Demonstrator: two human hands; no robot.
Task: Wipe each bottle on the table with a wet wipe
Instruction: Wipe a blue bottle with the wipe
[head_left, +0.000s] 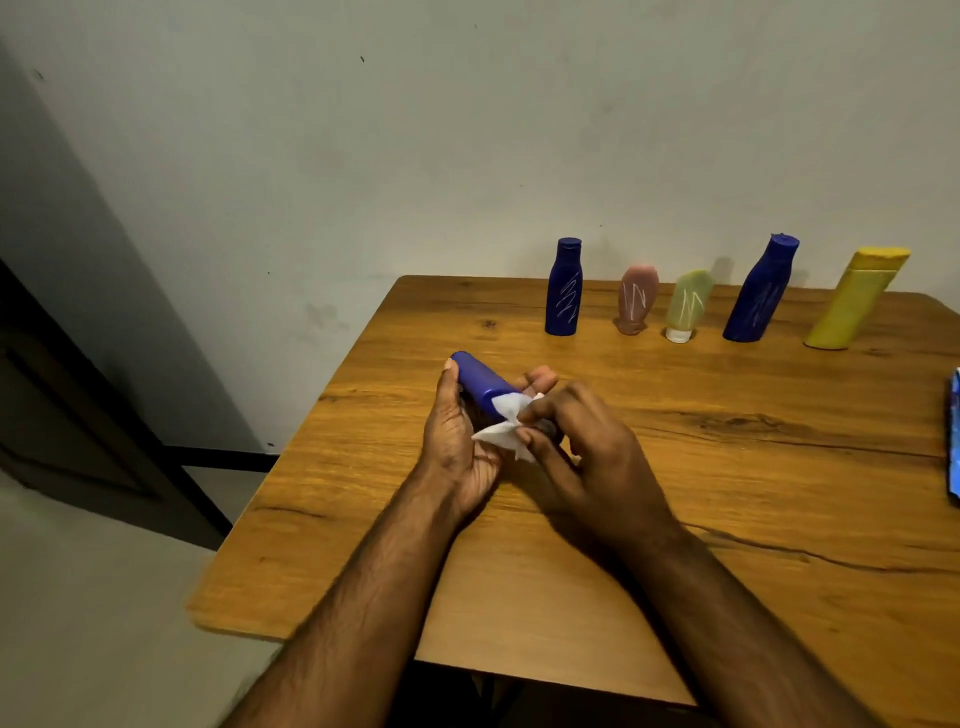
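Head view: left hand (457, 441) holds blue bottle (480, 384) pointing away-left; right hand (587, 441) pinches wipe (501, 428).

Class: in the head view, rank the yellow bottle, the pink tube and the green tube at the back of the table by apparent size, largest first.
1. yellow bottle
2. pink tube and green tube: too alike to rank.

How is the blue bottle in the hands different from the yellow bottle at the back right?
The blue bottle lies tilted, held by the left hand; the yellow bottle stands on the table, untouched. The right hand presses a white wipe on the blue bottle; nothing touches the yellow one. Both look like closed plastic bottles.
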